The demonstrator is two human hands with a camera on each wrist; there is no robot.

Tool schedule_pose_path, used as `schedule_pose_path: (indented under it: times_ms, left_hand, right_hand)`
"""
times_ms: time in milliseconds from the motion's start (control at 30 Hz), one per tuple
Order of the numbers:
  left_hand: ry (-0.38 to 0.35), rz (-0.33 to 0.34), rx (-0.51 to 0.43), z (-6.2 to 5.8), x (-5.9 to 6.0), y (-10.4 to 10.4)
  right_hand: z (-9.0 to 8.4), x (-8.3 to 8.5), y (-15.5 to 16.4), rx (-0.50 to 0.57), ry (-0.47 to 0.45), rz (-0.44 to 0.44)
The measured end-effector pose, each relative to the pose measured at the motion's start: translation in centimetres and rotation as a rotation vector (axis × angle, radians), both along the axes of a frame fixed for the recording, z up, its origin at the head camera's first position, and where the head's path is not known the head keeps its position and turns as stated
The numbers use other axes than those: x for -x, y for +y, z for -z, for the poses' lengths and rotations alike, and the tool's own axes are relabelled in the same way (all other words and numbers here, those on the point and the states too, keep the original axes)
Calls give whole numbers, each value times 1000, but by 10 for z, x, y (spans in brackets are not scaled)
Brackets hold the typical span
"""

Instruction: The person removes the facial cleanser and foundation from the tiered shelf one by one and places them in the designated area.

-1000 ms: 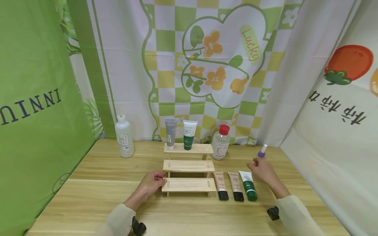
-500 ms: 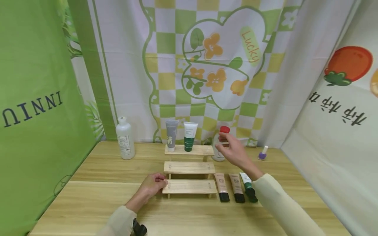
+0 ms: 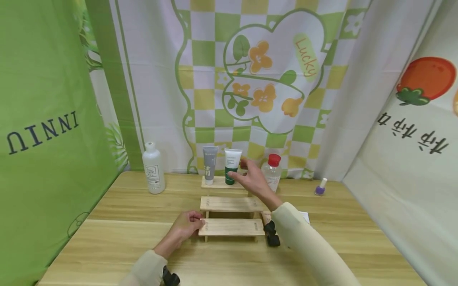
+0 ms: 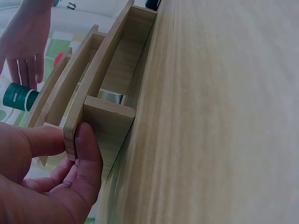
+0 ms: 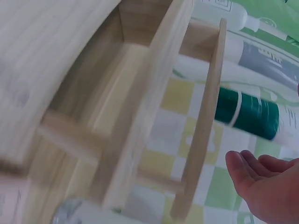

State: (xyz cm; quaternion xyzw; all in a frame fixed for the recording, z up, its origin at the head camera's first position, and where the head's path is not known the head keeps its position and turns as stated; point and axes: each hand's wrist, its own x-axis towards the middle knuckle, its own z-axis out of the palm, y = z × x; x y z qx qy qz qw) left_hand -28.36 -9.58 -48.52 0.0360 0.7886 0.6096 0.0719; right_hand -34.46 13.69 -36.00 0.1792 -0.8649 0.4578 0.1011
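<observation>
A three-step wooden rack [image 3: 230,203] stands mid-table. My left hand [image 3: 193,224] pinches the left end of its lowest step, thumb on top and fingers [image 4: 88,154] curled under the board [image 4: 74,135]. My right hand [image 3: 246,171] hovers over the top step with straight fingers [image 5: 254,179] and holds nothing. It is right beside a green-and-white tube [image 3: 231,166], which stands on that step next to a grey tube [image 3: 209,165]. In the right wrist view a small gap shows between the green tube [image 5: 250,115] and my fingertips.
A white bottle [image 3: 153,169] stands at back left. A clear bottle with a red cap [image 3: 273,171] is just right of the rack, and a purple nail polish [image 3: 320,187] stands farther right. My right forearm [image 3: 304,242] hides most of the tubes lying right of the rack.
My right hand moved from the nail polish leftward, past the red-capped bottle, to the green tube on the top step. The left hand kept its hold on the lowest step.
</observation>
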Motion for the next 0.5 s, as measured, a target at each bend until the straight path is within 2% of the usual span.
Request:
schedule_pose_path:
  times_ms: [133,267,500]
  left_hand:
    - [1,6,4,1,0,1]
    - [7,8,9,1,0,1]
    - [3,1,5,0,1,0]
  right_hand:
    - [6,1,-10,14,4,-31]
    - [8,-1,-15,25,-16,-24]
    - [9,3,-18,-5,1,67]
